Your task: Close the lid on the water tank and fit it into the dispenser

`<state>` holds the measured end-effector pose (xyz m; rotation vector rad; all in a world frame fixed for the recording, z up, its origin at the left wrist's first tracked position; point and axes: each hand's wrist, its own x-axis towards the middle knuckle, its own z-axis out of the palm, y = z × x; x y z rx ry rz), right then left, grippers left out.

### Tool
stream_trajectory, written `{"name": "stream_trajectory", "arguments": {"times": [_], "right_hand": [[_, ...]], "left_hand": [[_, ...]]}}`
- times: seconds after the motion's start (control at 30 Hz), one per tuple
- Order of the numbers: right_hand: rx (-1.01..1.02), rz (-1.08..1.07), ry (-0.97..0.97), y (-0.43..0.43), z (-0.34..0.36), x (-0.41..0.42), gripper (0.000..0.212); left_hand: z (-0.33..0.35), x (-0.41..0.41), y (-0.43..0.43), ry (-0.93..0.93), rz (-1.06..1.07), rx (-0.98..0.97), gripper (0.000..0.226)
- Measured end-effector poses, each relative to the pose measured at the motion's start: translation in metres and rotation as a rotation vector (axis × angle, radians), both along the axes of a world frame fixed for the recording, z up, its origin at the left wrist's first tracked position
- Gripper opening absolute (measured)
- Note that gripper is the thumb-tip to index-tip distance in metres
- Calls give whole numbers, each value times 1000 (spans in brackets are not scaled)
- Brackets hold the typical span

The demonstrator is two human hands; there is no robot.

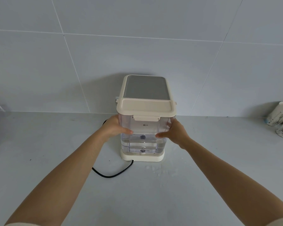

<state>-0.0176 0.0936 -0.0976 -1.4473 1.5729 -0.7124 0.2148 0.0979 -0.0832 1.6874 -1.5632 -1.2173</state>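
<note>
1. The water tank [143, 132], clear-walled, is standing upright on the cream base of the dispenser [145, 86], at the side nearest the camera. It looks close to seated; I cannot tell if it is fully home.
2. The lid [146, 108] is lying flat on the tank with its front latch tab folded down over the rim, so the closing step appears done.
3. The left hand [113, 128] is gripping the tank's left wall, thumb across the front face, remaining fingers hidden behind the wall. The right hand [175, 132] is mirroring this on the right wall, thumb on the front. Both are clamping the tank. Judgement: a two-sided hold is keeping the tank level while it is guided onto the base valve.
4. Contents: water is filling roughly the lower third of the tank, well under the printed maximum mark. A dark valve fitting is showing through the bottom.
5. A black power cord [112, 172] is trailing from the base across the grey counter [55, 160].
6. Droplets are lying on the counter just right of the base.
7. Two paper cups [280, 119] are sitting well apart at the far right; their contents are not visible.
</note>
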Motion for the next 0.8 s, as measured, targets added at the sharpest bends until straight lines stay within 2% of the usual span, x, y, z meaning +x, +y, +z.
{"name": "stream_trajectory", "arguments": {"times": [0.23,0.53,0.67,0.8], "right_hand": [[2,14,15,1,-1,-2,93],[-16,51,101,6,1,-2,93],[-90,117,131,13,5,-3,105],[-217,145,163,17,23,-8,114]], "left_hand": [[-2,-1,3,-35,-24,-34,51],[-5,-5,12,-51,7,-71,32],[-4,-11,23,-103,71,-168,69],[12,-16,30,-72,97,-317,84]]}}
